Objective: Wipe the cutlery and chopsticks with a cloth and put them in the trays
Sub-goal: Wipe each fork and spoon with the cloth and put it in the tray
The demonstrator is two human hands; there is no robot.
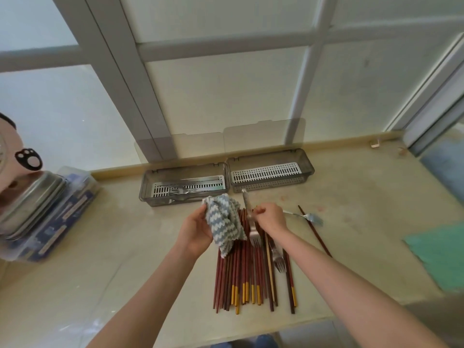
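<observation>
Chopsticks [244,277] are lying heaped on the table [125,247] w/ a 2nd fork [278,259] on top. L hand [197,231] is gripping the striped cloth [224,222] above them; R hand [271,218] is pinching a fork [254,234] beside the cloth, tines pointing down. Left tray [160,200], holding cutlery, and right tray [271,188] are sitting behind.

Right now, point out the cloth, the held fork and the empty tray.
cloth [223,219]: head view, middle of the zigzag fabric.
held fork [253,233]: head view, neck just above the tines.
empty tray [263,187]: head view, perforated front wall.
</observation>
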